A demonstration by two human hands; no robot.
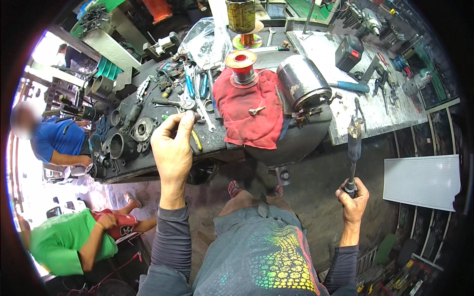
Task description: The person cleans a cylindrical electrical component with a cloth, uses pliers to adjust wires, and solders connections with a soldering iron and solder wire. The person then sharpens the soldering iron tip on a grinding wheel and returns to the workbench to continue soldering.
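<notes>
The left hand is raised at the near edge of the dark workbench, its thumb and forefinger pinched together on a small metal part; the part is too small to tell its kind, though it looks like a little ring or nut. From those fingertips the clutter of tools lies just beyond and slightly to the right: a ratchet-like tool and a pair of blue-handled pliers, almost touching the pinched part as seen from the head camera. Farther right, a red cloth is spread on the bench with a small bolt-like piece lying on it, and a spool of wire stands at its far edge. Beside the cloth on the right rests a cylindrical metal motor housing. The right hand is well apart, low and to the right, clenched around the handle of a soldering iron whose long axis points up and away, its tip toward the housing. The left hand is clearly the nearer one to the cloth and tools. Off to the left, two other people work on the ground.
</notes>
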